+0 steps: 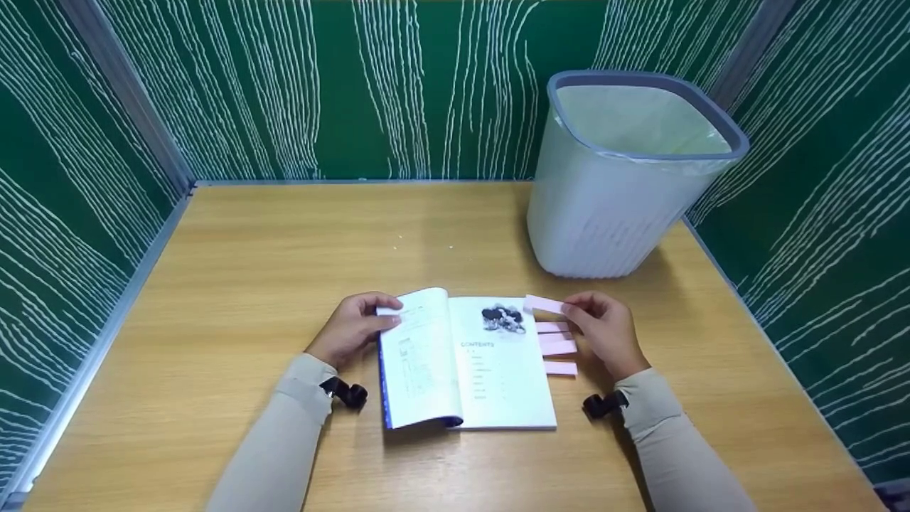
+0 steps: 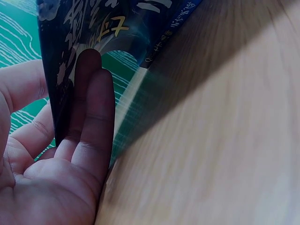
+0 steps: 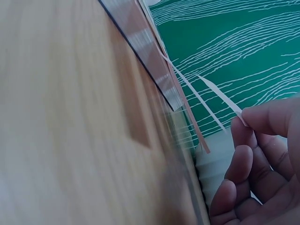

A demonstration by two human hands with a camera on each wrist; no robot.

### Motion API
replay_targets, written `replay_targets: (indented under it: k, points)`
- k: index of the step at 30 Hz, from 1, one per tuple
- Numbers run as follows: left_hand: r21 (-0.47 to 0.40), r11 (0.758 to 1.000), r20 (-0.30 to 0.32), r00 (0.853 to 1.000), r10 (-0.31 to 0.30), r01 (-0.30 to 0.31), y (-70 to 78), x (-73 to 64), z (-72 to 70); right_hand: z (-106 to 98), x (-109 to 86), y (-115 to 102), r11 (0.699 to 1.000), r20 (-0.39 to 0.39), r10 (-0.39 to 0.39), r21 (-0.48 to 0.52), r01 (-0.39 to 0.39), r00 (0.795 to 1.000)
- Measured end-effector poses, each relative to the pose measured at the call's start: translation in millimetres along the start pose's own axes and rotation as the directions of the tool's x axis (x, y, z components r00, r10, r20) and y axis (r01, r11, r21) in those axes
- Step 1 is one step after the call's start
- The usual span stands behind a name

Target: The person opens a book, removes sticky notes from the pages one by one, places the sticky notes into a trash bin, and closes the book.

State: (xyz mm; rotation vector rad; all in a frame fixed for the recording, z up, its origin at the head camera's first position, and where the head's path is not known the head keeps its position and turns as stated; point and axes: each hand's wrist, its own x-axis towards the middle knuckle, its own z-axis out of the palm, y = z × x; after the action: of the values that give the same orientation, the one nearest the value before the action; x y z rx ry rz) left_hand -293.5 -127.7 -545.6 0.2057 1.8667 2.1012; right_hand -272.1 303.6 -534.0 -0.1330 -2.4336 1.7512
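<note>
Pink paper tabs (image 1: 558, 347) project from the right edge of an open book (image 1: 501, 412), which lies on the wood-grain surface (image 1: 284, 242). The left hand (image 1: 348, 326) grips the raised left side—thumb on the page, fingers behind the cover. The right hand (image 1: 610, 334) pinches a separate pink strip (image 1: 546, 304) between thumb and forefinger; its far end overlaps the page's upper right corner in the head view. A lined bin (image 1: 597, 206) stands behind, to the right.
</note>
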Motion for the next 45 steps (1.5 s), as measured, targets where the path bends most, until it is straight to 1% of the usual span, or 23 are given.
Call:
replay_targets:
  k: [4,8,12,16,21,27,31,34,38,41,45]
  points:
    - [-0.004,1.0,0.005,1.0,-0.006,0.006,0.8,-0.6,-0.5,1,0.2,1,1.0,-0.024,-0.02,0.018,0.02,1.0]
    - [-0.017,1.0,0.008,1.0,-0.006,0.006,2.9,-1.4,0.2,2,-0.2,1,0.997,-0.054,-0.05,0.058,0.053,0.997]
    - [-0.008,1.0,0.001,1.0,-0.008,0.008,3.4,-1.1,-0.3,2,-0.8,0,0.994,-0.066,-0.068,0.082,0.074,0.995]
    - [0.005,1.0,-0.006,1.0,-0.013,0.013,3.5,-1.5,-0.8,3,-1.5,0,0.994,-0.066,-0.055,0.086,0.06,0.996]
    - [0.001,1.0,-0.007,1.0,-0.015,0.015,3.0,-1.2,-0.8,2,-0.9,-1,0.996,-0.078,-0.041,0.073,0.047,0.996]
    - [0.019,1.0,-0.009,1.0,-0.013,0.013,1.7,0.0,-1.0,1,-0.3,-2,0.992,-0.134,-0.097,0.065,0.107,0.986]
    - [0.028,0.999,-0.015,1.0,-0.015,0.015,0.6,0.4,-1.2,1,-1.7,-6,0.991,-0.153,-0.113,0.057,0.123,0.982]
    - [0.028,1.0,-0.007,1.0,-0.008,0.008,-0.2,0.6,-1.4,1,-1.4,-9,0.99,-0.164,-0.116,0.06,0.128,0.979]
    - [-0.008,1.0,0.007,1.0,-0.008,0.008,-1.8,-0.4,-1.8,4,0.1,-15,0.985,-0.167,-0.147,0.066,0.159,0.975]
    - [-0.03,1.0,0.013,1.0,-0.006,0.006,-1.9,-1.0,-1.6,6,0.7,-22,0.981,-0.174,-0.148,0.097,0.167,0.974]
    - [-0.025,1.0,0.008,1.0,0.0,0.0,-0.5,-1.1,-1.8,7,1.9,-31,0.974,-0.188,-0.125,0.166,0.157,0.974]
